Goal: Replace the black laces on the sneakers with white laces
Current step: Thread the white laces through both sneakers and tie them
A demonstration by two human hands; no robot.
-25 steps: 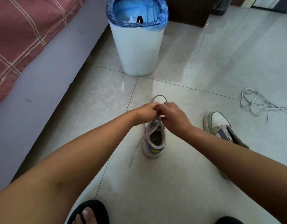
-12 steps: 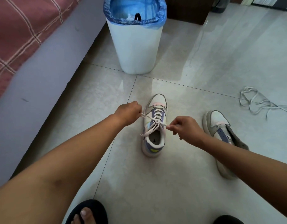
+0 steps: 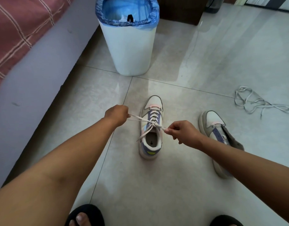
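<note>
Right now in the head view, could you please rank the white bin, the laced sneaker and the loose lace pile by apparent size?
1. white bin
2. laced sneaker
3. loose lace pile, looking only somewhat smaller than the sneaker; its spread makes this unsure.

The one camera sits on my head and looks forward and steeply down at the pale glossy tiled floor (image 3: 173,185). The white lace-up sneaker with purple panels (image 3: 151,128) lies near the middle of the view, about an arm's reach off, both my forearms running up to it from the bottom corners. Beyond the sneaker, at the top edge, stands the white plastic bin with a blue liner (image 3: 129,46). Nearer than the sneaker, at the bottom edge, my own black-slippered toes (image 3: 85,216) show. The wide lens bends the picture's edges. There is no second view.
</note>
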